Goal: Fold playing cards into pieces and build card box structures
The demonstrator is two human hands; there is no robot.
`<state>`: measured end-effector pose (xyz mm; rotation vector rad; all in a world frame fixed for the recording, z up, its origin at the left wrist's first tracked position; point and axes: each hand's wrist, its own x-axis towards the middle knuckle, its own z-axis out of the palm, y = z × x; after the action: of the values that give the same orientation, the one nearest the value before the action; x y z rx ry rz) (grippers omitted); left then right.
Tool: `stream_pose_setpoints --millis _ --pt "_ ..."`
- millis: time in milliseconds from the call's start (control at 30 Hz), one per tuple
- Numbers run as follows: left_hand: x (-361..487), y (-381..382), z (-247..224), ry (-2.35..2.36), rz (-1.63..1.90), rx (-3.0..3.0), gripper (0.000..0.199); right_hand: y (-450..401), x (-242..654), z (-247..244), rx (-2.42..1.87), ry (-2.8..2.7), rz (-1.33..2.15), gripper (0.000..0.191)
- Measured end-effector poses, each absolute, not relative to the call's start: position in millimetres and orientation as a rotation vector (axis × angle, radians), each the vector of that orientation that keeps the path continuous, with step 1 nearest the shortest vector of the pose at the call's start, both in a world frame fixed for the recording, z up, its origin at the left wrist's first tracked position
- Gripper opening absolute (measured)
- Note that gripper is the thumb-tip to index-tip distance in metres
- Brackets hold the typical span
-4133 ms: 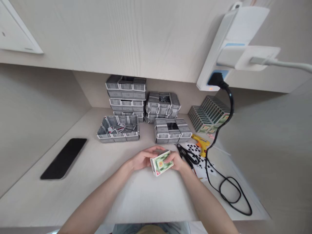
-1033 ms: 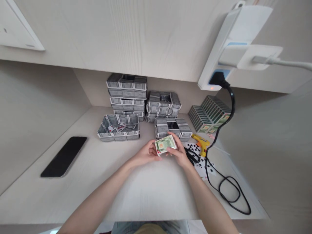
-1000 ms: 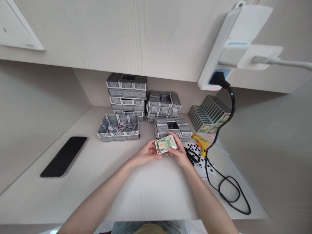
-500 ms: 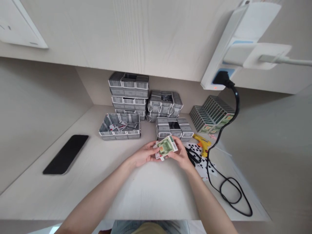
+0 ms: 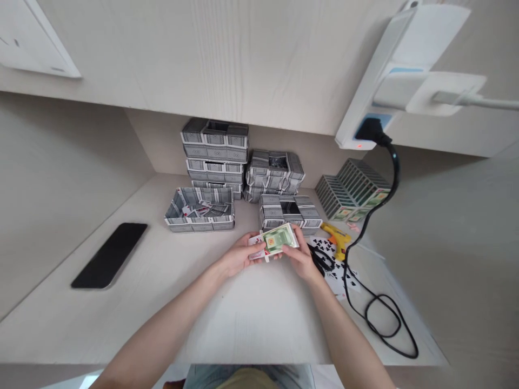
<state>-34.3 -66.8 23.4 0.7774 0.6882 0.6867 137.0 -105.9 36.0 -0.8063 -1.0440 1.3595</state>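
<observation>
A green and white playing-card box (image 5: 279,237) is held in front of me, just above the tabletop and slightly tilted. My right hand (image 5: 300,255) grips its right end, thumb on the printed face. White playing cards with red marks (image 5: 254,240) stick out at the box's left end. My left hand (image 5: 240,254) pinches them with the thumb on top, its other fingers partly hidden underneath. Right behind my hands stands a grey box folded from playing cards (image 5: 290,212). An open grey card-built tray (image 5: 198,222) with loose cards inside is behind my left hand.
More grey card-built boxes (image 5: 214,143) are stacked at the back. Stacked green card boxes (image 5: 352,189) stand back right. A yellow glue gun (image 5: 338,240) lies near spread cards (image 5: 338,278) and a black cable (image 5: 391,332). A phone (image 5: 110,255) lies left. A power strip (image 5: 389,81) hangs overhead.
My left hand has shifted slightly left relative to the box, and more of the cards shows at its left end. The box has turned a little flatter.
</observation>
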Motion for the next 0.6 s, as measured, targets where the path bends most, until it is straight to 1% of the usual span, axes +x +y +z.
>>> stream_pose_setpoints --millis 133,300,600 --pt "-34.5 -66.6 20.7 0.685 0.725 0.771 0.045 -107.0 135.6 38.7 -0.811 -1.077 1.374 0.047" --pt "-34.7 -64.9 20.1 0.73 0.729 0.794 0.044 -106.3 136.2 41.0 -0.853 -1.076 1.317 0.058" --pt "-40.0 -59.4 20.7 0.789 0.698 0.83 0.043 -104.8 150.7 47.1 -0.814 -0.927 1.188 0.049"
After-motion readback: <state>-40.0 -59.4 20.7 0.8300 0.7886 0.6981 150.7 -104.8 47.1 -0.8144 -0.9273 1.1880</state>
